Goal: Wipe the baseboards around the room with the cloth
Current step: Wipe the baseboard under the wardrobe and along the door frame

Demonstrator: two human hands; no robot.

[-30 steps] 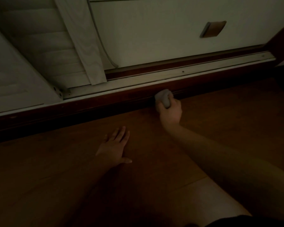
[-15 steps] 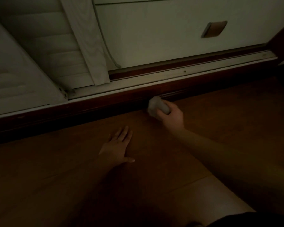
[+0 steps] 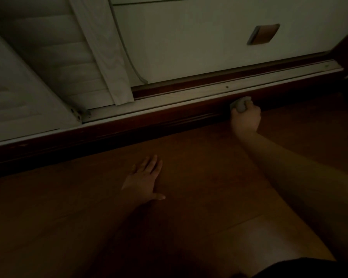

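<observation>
- Wooden floor [image 3: 199,161], reddish-brown, dim, spanning the near and middle scene; faint plank seams running left to right.
- Left hand [image 3: 144,182] flat on the boards near centre, palm down, fingers spread toward the far side.
- Dark wooden baseboard [image 3: 149,123] meeting the floor along its far edge, slanting up toward the right.
- Paler patch of floor at near right.
</observation>
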